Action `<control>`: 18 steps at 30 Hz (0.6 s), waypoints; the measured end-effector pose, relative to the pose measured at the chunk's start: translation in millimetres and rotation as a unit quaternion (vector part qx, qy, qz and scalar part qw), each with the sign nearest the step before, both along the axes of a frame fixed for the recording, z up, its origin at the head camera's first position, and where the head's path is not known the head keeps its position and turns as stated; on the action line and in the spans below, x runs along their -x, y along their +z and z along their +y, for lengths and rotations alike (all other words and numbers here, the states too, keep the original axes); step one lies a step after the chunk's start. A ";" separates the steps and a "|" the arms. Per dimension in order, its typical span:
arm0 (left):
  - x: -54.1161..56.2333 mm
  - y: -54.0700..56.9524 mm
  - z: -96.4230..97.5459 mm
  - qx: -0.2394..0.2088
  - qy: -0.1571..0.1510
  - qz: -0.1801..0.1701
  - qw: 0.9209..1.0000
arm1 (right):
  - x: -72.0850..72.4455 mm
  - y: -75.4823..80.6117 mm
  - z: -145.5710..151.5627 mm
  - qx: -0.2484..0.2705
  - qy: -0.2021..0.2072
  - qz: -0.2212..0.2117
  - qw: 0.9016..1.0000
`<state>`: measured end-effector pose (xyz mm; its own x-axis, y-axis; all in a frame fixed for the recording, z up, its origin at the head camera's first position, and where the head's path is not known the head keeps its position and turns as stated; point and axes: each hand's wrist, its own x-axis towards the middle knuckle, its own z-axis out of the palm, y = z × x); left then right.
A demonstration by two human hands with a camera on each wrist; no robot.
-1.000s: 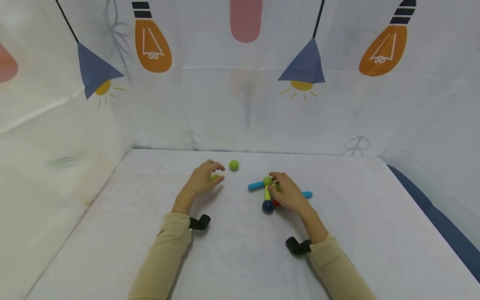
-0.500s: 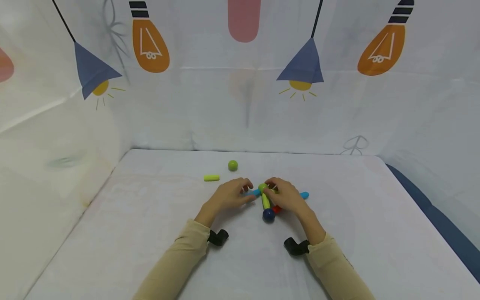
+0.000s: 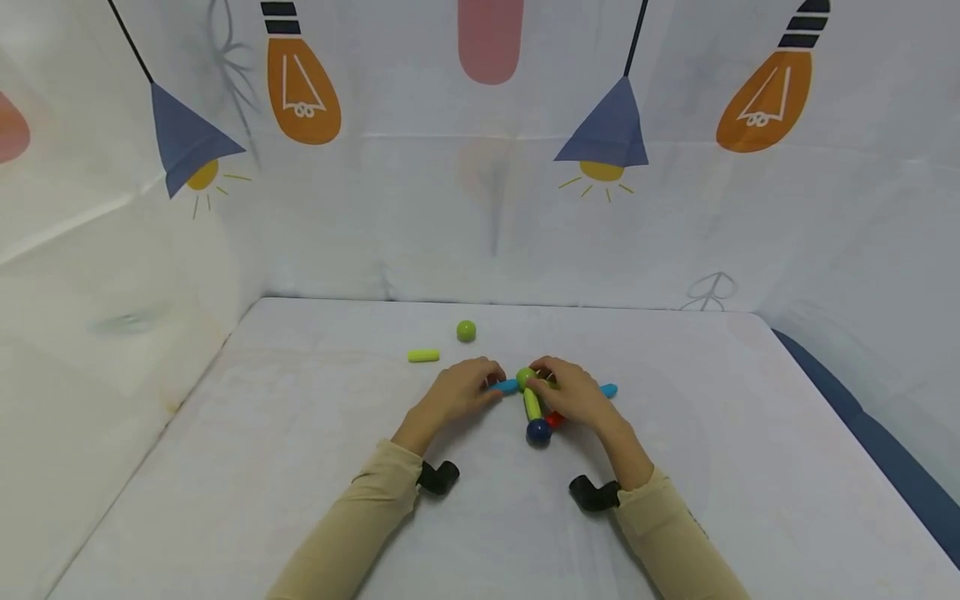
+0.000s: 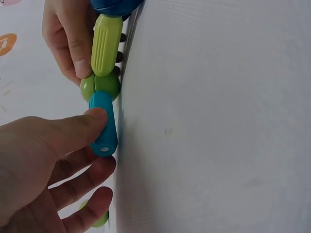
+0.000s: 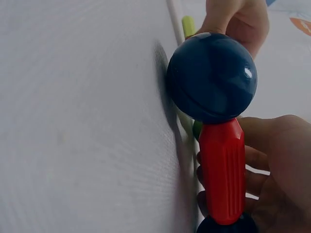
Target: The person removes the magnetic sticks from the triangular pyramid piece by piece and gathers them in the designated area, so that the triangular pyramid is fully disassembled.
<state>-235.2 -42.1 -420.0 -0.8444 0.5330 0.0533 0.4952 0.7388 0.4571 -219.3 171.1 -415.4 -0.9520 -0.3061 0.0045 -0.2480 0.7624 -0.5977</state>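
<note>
In the head view, my left hand pinches a blue rod between thumb and fingers. The rod's other end joins a light green ball. My right hand grips that ball, its thumb on the near side. A ribbed yellow-green rod runs from the ball to a navy ball. From the navy ball a red rod leads to another dark ball at the right wrist view's bottom edge. A second blue rod pokes out beyond my right hand, which hides part of the linked pieces.
A loose yellow-green rod and a loose green ball lie farther back on the white table. Behind the table hangs a white printed curtain.
My left hand has come right and nearer from the loose yellow-green rod and taken hold of the blue rod. The linked pieces have turned slightly, the navy ball shifting nearer.
</note>
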 end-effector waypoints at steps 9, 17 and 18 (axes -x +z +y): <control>3.8 2.7 -11.0 0.001 -0.013 0.006 1.000 | 1.0 1.6 -0.3 0.000 0.015 -0.013 1.000; 17.2 13.8 -54.9 -0.035 0.028 -0.025 0.999 | 1.6 0.4 1.2 0.000 0.016 -0.013 1.000; 18.7 15.0 -61.8 -0.040 0.039 -0.032 0.998 | 1.8 0.0 1.5 0.001 0.016 -0.014 1.000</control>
<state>-253.9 -104.0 -405.0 -0.8866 0.4609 0.0386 0.4054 0.7341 0.5448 -221.1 172.6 -415.4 -0.9416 -0.3360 -0.0213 -0.2551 0.7533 -0.6063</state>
